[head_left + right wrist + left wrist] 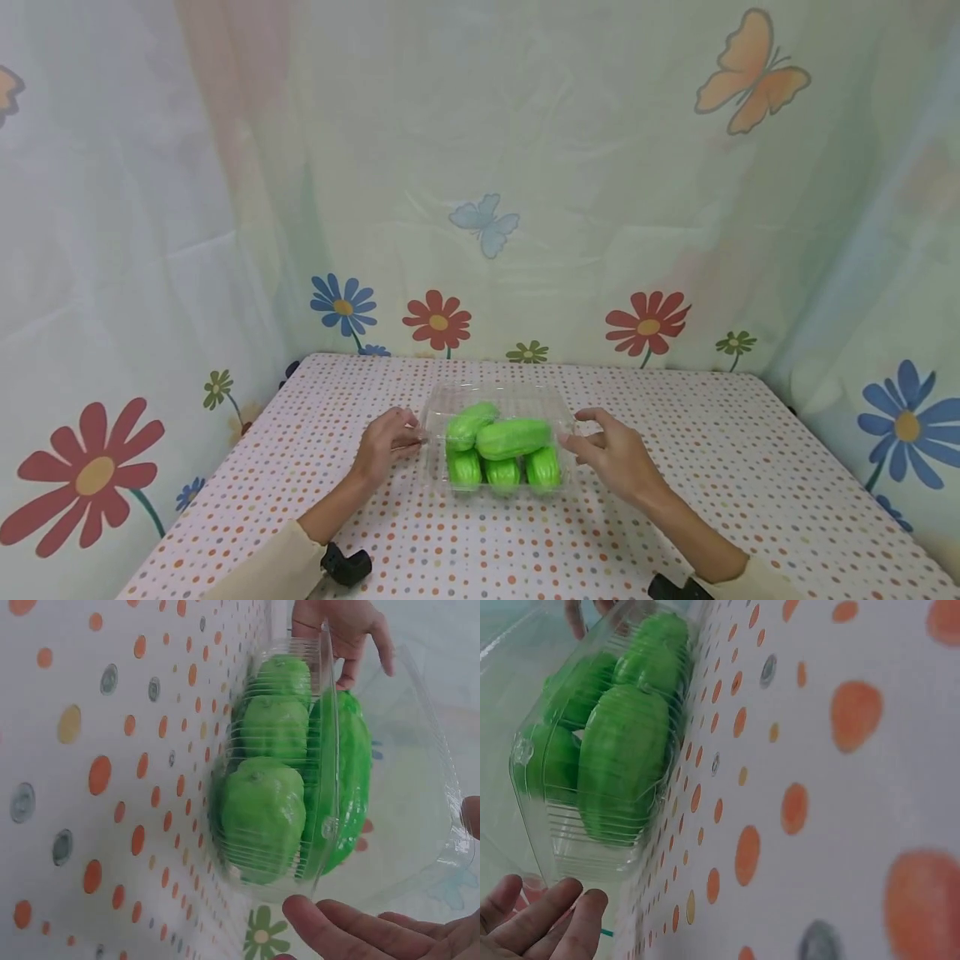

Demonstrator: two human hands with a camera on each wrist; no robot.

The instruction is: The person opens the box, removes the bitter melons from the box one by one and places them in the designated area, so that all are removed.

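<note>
A clear plastic clamshell box [437, 475] stands mid-table with its lid [409, 772] raised. Inside are several bright green, ridged vegetables [513, 438]; their exact kind is unclear. Some lie in a front row with others on top, one of them lengthwise and rising above the rim. My left hand [386, 442] is at the box's left side, its fingers [540, 915] loosely extended by the near corner. At the right side is my right hand [611, 454], thumb and forefinger spread apart. In the right wrist view, its fingertips are close to the box rim and the lid's edge.
A dotted cloth [480, 550] covers the table. Behind and on both sides hang pale curtains [585, 167] printed with flowers and butterflies. Black wrist straps [347, 565] sit by the sleeves.
</note>
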